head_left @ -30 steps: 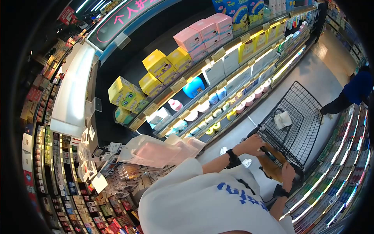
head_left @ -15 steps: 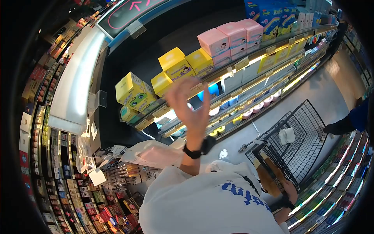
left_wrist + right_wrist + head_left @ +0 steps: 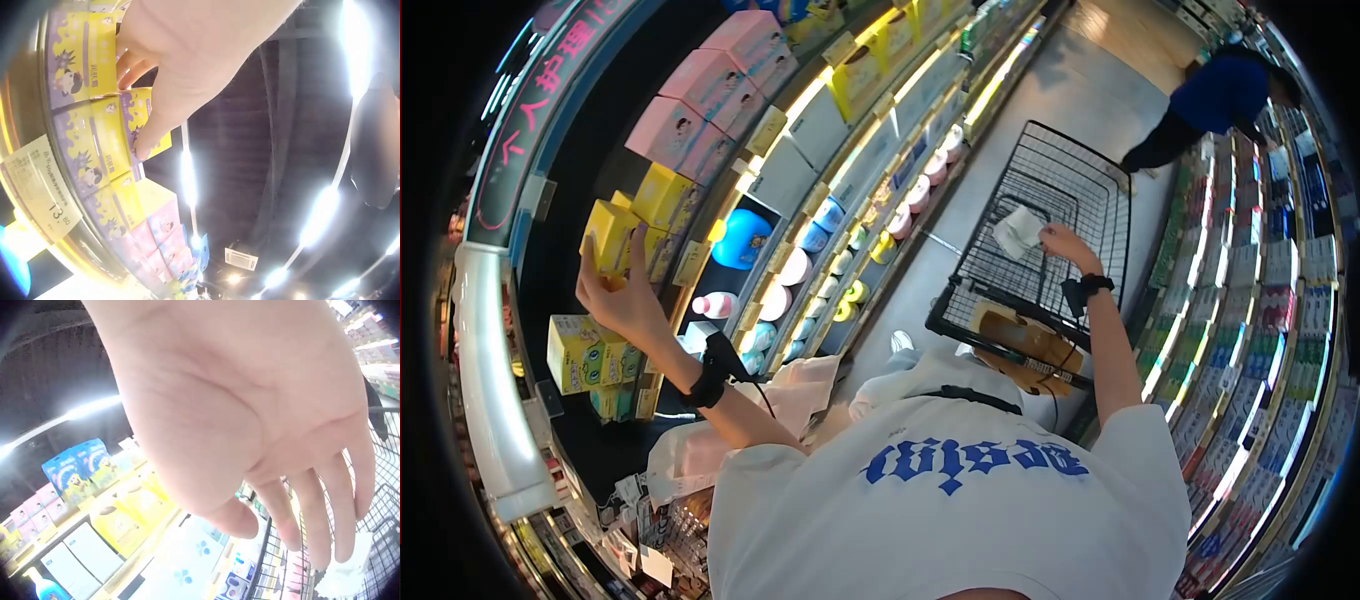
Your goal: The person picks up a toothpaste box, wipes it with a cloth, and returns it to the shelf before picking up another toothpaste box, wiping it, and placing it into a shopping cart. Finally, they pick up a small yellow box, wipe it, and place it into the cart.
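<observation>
At the shelf, my left hand [image 3: 628, 305] has its thumb and fingers on either side of a yellow-and-purple box [image 3: 139, 115], pinching it. The box, also seen yellow [image 3: 608, 238] in the head view, sits among matching boxes [image 3: 106, 137] on the top shelf. My right hand [image 3: 1068, 246] reaches over the black wire shopping cart [image 3: 1080, 142] with loosely extended fingers [image 3: 312, 512]. Its fingertips are right by a white soft-looking package [image 3: 1018, 234] in the cart, which shows partly behind the fingers in the right wrist view.
Pink boxes [image 3: 705, 85] stand farther along the shelf, green-and-yellow boxes [image 3: 590, 350] nearer. Lower shelves hold a blue container [image 3: 740, 238] and several round jars. A person in blue [image 3: 1220, 95] stands beyond the cart. More stocked shelves [image 3: 1240, 330] line the right side.
My left hand has left the cart handle and moved out to the yellow box. My right hand has gone from the handle into the cart beside the white package. The view has turned.
</observation>
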`<action>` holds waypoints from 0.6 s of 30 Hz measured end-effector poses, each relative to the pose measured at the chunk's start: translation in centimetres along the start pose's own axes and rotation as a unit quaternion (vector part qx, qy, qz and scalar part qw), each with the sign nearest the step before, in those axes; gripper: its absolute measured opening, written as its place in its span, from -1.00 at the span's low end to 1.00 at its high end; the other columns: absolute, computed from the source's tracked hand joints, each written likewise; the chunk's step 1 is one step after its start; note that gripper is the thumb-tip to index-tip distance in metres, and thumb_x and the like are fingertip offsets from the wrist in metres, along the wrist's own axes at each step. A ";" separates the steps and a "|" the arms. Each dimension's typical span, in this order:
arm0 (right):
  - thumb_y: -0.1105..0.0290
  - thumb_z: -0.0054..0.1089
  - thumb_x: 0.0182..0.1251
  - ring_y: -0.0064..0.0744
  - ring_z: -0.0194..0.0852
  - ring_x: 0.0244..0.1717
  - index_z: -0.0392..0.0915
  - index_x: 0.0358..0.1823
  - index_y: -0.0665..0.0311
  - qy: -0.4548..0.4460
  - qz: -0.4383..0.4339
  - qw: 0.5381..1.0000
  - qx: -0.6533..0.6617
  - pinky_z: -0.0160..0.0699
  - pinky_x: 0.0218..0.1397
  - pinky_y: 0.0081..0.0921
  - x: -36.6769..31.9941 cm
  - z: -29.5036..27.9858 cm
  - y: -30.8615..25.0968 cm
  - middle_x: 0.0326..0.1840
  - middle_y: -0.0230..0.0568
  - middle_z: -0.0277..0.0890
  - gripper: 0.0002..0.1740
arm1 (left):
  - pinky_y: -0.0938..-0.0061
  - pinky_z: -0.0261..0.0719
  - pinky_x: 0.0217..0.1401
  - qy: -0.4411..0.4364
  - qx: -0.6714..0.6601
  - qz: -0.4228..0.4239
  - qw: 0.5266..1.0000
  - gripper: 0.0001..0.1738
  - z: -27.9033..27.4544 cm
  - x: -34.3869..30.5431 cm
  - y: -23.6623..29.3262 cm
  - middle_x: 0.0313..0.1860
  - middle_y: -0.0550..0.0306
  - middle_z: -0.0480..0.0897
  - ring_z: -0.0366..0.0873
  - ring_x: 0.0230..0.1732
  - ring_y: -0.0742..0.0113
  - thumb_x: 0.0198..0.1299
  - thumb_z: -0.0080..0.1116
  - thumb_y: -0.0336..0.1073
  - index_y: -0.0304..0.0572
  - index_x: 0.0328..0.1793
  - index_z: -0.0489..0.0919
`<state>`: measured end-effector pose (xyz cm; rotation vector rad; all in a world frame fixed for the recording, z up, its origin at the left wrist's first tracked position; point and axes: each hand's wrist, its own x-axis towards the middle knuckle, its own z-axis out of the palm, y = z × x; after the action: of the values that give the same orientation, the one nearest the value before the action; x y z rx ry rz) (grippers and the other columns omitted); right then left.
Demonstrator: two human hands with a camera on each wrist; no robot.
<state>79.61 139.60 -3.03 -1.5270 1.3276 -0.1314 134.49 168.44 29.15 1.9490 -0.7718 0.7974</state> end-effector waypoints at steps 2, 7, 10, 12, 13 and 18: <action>0.01 0.16 0.42 -0.49 0.55 -0.39 0.45 0.29 0.23 0.020 -0.005 0.998 -0.053 0.54 -0.31 -0.47 0.4 2.5 -1.6 -0.38 -0.32 0.58 -0.43 | 0.29 0.61 0.08 0.060 0.035 0.096 0.993 -0.34 0.5 -0.1 -0.5 0.07 0.00 0.54 0.57 0.06 0.15 -0.05 0.68 -0.24 -0.15 0.22 0.67; 0.13 0.09 0.44 -0.32 0.43 -0.55 0.01 0.55 0.04 -0.089 0.083 0.971 0.208 0.43 -0.56 -0.31 10.9 6.2 10.7 -0.45 -0.18 0.41 -0.27 | 0.14 0.37 0.40 0.118 0.026 0.131 0.984 -0.30 0.0 -0.9 0.3 0.22 -0.07 0.59 0.47 0.35 -0.08 -0.08 0.66 -0.32 -0.22 0.22 0.56; 0.16 0.14 0.40 -0.11 0.48 -0.16 -0.07 0.58 -0.07 -0.090 0.185 0.967 0.151 0.56 -0.30 -0.12 12.1 7.3 11.5 -0.02 0.10 0.36 -0.19 | 0.22 0.44 0.26 0.084 -0.125 -0.002 0.989 -0.22 -1.0 -2.2 0.1 0.22 -0.08 0.51 0.48 0.20 0.06 -0.13 0.70 -0.30 -0.14 0.27 0.54; 0.18 0.15 0.39 0.09 0.45 0.10 -0.27 0.66 -0.16 -0.059 0.226 0.967 0.096 0.60 -0.09 -0.01 11.1 6.7 9.9 0.27 0.29 0.23 -0.05 | 0.28 0.48 0.27 0.095 -0.134 0.005 0.986 -0.23 -2.8 -3.6 1.7 0.25 -0.01 0.42 0.47 0.23 0.14 -0.09 0.67 -0.34 -0.17 0.28 0.50; 0.19 0.15 0.39 0.20 0.40 0.21 -0.40 0.68 -0.20 -0.050 0.254 0.961 0.100 0.59 0.01 0.04 10.6 6.9 9.6 0.42 0.37 0.12 0.03 | 0.30 0.51 0.27 0.098 -0.120 0.017 0.988 -0.23 -4.0 -4.5 2.7 0.25 0.01 0.39 0.48 0.24 0.17 -0.07 0.66 -0.36 -0.18 0.29 0.47; 0.14 0.18 0.36 0.20 0.27 0.39 -0.56 0.68 -0.29 -0.075 0.243 0.957 0.140 0.52 0.18 0.09 13.0 7.9 13.2 0.61 0.19 -0.04 0.14 | 0.45 0.65 0.13 0.008 -0.213 -0.097 0.972 -0.21 -7.9 -9.7 5.3 0.20 0.00 0.44 0.60 0.17 0.22 0.07 0.55 -0.40 -0.25 0.37 0.32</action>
<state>81.08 136.76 -22.94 -0.9240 1.4533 0.1045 122.71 175.11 27.51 1.5978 -0.6664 0.4805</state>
